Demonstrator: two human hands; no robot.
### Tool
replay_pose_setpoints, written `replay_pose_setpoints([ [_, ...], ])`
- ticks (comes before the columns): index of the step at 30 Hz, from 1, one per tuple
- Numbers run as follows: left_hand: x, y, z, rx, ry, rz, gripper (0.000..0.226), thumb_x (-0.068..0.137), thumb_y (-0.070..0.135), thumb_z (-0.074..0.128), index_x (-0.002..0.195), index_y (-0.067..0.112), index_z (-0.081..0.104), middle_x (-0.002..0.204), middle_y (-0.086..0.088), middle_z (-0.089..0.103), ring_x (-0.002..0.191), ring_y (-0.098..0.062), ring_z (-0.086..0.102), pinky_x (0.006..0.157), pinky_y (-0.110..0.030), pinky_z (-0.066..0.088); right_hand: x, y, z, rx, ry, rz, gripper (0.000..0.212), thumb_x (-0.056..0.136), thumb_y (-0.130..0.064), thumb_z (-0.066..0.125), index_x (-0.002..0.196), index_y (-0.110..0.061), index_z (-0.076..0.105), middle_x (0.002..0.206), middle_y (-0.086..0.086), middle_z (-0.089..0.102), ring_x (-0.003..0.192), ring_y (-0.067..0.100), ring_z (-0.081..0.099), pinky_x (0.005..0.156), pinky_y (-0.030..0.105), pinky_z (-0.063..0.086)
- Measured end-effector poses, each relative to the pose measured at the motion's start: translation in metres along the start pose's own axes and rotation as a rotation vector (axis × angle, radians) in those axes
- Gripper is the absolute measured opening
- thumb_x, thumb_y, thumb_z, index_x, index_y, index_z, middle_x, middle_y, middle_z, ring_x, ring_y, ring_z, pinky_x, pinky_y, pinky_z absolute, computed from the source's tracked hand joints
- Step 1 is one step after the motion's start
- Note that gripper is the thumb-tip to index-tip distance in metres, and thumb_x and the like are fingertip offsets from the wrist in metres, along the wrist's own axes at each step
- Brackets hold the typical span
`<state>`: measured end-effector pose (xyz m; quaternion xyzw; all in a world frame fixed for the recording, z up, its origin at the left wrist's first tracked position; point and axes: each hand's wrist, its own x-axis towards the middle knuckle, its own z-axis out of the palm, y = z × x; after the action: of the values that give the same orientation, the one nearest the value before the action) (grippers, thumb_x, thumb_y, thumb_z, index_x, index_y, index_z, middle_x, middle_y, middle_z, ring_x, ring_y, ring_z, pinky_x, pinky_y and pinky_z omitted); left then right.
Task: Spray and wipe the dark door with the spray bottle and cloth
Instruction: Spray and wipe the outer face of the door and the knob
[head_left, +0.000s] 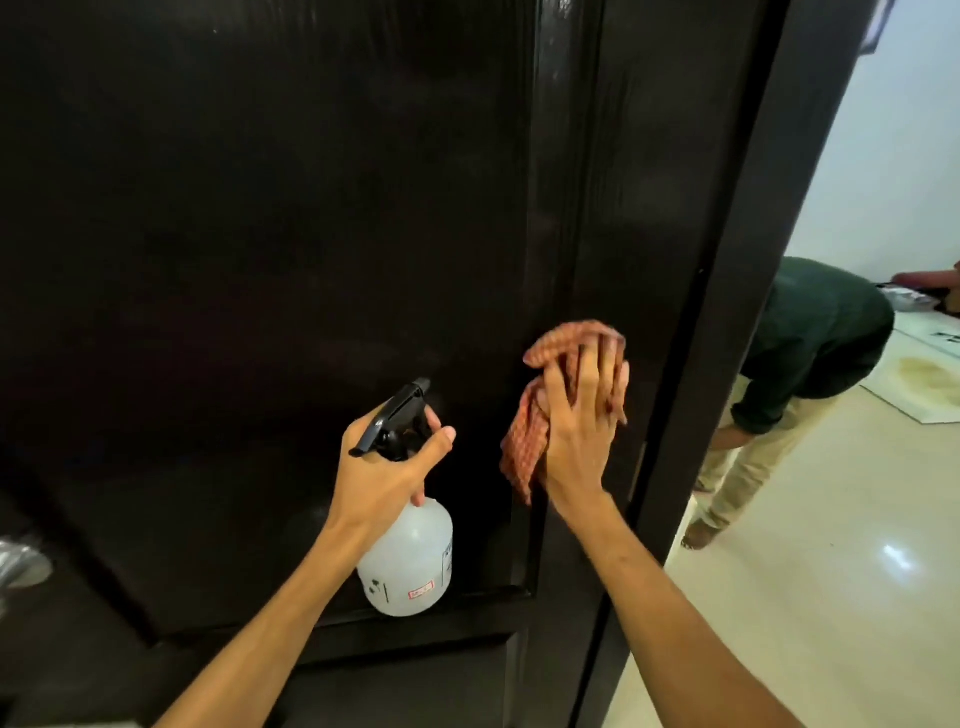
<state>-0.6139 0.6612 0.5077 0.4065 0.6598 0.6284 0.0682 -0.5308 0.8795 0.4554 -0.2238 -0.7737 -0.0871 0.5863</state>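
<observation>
Door (260, 208) filled most of my view: dark, glossy, panelled, with faint streaks on the upper part. Its edge ran down the right side; past it I saw into a lit room. Floor (831, 597) in there was pale glossy tile with a spot of glare. A person (821, 332) in a green shirt and beige trousers was bent over on that floor, well apart from me. A pale mat (924, 384) with a yellowish patch lay on the floor beyond them.

Bottle (410, 561): translucent white, black trigger head, small red-and-white label low on the body. It was roughly upright in front of the lower part of the big panel, nozzle aimed at the door. Couldn't tell if it touched the door. Left hand (384, 467) gripped it at the neck, fingers curled round just under the trigger head. Couldn't tell whether a finger was on the trigger.

Cloth (524, 441): red checked, bunched, against the door at the panel's right edge, right of the bottle and about level with the nozzle. Right hand (582, 415) lay flat on it, fingers straight and spread, pressing it onto the door. Cloth stuck out above the fingertips and hung down left of the palm. The hands were near each other, not touching.

Metal handle (21, 561) at the lower left edge, blurred.
</observation>
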Motion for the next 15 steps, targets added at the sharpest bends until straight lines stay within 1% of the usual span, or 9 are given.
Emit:
replay_pose_setpoints([
  [1, -0.002, -0.003, -0.001, -0.002, 0.017, -0.004, 0.011, 0.092, 0.013, 0.078, 0.092, 0.008, 0.068, 0.082, -0.024, 0.069, 0.039, -0.014, 0.051, 0.053, -0.032, 0.056, 0.02, -0.006, -0.001, 0.021, 0.045, -0.044, 0.047, 0.099, -0.015, 0.064, 0.144, -0.012, 0.05, 0.161, 0.021, 0.026, 0.153, 0.042, 0.016, 0.124, 0.06, 0.014],
  [3, -0.005, -0.008, -0.001, 0.005, 0.032, -0.006, 0.011, 0.092, 0.013, 0.078, 0.093, 0.008, 0.068, 0.083, -0.023, 0.07, 0.039, -0.014, 0.051, 0.046, -0.029, 0.05, 0.041, -0.013, -0.002, 0.06, 0.101, -0.065, 0.042, 0.102, -0.016, 0.058, 0.143, -0.008, 0.055, 0.162, 0.019, 0.028, 0.154, 0.038, 0.014, 0.125, 0.058, 0.011],
  [5, -0.011, -0.015, -0.003, 0.025, 0.042, -0.016, 0.012, 0.092, 0.015, 0.078, 0.094, 0.008, 0.068, 0.084, -0.023, 0.071, 0.038, -0.016, 0.051, 0.044, -0.03, 0.049, 0.015, -0.014, 0.005, 0.119, 0.064, -0.044, 0.04, 0.102, -0.017, 0.056, 0.14, -0.005, 0.057, 0.16, 0.021, 0.033, 0.154, 0.039, 0.015, 0.124, 0.06, 0.012],
  [7, -0.018, -0.022, -0.006, 0.035, 0.062, -0.029, 0.012, 0.093, 0.015, 0.077, 0.096, 0.008, 0.069, 0.085, -0.022, 0.071, 0.038, -0.017, 0.051, 0.045, -0.034, 0.051, -0.046, -0.007, 0.015, 0.113, -0.05, -0.042, 0.039, 0.099, -0.016, 0.058, 0.136, -0.004, 0.054, 0.158, 0.022, 0.036, 0.155, 0.038, 0.014, 0.123, 0.062, 0.014],
  [9, -0.024, -0.029, -0.009, 0.031, 0.075, -0.045, 0.011, 0.093, 0.015, 0.077, 0.096, 0.009, 0.069, 0.087, -0.022, 0.071, 0.04, -0.017, 0.051, 0.046, -0.034, 0.052, -0.106, 0.003, 0.019, 0.07, -0.211, -0.045, 0.053, 0.086, -0.01, 0.072, 0.134, -0.005, 0.048, 0.158, 0.021, 0.033, 0.156, 0.036, 0.01, 0.124, 0.062, 0.014],
  [10, -0.028, -0.032, -0.01, 0.029, 0.078, -0.053, 0.01, 0.093, 0.015, 0.077, 0.096, 0.009, 0.069, 0.087, -0.022, 0.07, 0.04, -0.016, 0.051, 0.046, -0.034, 0.052, -0.124, 0.004, 0.019, 0.051, -0.292, -0.043, 0.059, 0.082, -0.008, 0.075, 0.134, -0.005, 0.047, 0.158, 0.021, 0.031, 0.157, 0.036, 0.008, 0.124, 0.061, 0.013],
  [11, -0.032, -0.035, -0.011, 0.03, 0.082, -0.057, 0.01, 0.093, 0.015, 0.077, 0.095, 0.009, 0.069, 0.087, -0.022, 0.07, 0.04, -0.016, 0.051, 0.047, -0.035, 0.052, -0.128, 0.001, 0.017, 0.048, -0.324, -0.033, 0.057, 0.085, -0.009, 0.072, 0.136, -0.005, 0.046, 0.159, 0.021, 0.029, 0.157, 0.037, 0.008, 0.124, 0.061, 0.012],
  [13, -0.038, -0.042, -0.014, 0.039, 0.093, -0.075, 0.01, 0.093, 0.016, 0.077, 0.095, 0.01, 0.069, 0.087, -0.021, 0.07, 0.041, -0.016, 0.052, 0.047, -0.034, 0.052, -0.106, -0.015, 0.015, 0.07, -0.263, 0.015, 0.043, 0.097, -0.013, 0.054, 0.138, -0.005, 0.048, 0.161, 0.021, 0.027, 0.156, 0.037, 0.011, 0.125, 0.059, 0.012],
  [15, -0.044, -0.049, -0.018, 0.038, 0.115, -0.101, 0.01, 0.092, 0.017, 0.078, 0.095, 0.012, 0.069, 0.085, -0.02, 0.07, 0.041, -0.017, 0.051, 0.046, -0.032, 0.051, -0.069, -0.036, 0.017, 0.144, -0.163, 0.035, 0.039, 0.102, -0.015, 0.045, 0.139, -0.006, 0.049, 0.16, 0.024, 0.03, 0.155, 0.039, 0.014, 0.125, 0.057, 0.011],
])
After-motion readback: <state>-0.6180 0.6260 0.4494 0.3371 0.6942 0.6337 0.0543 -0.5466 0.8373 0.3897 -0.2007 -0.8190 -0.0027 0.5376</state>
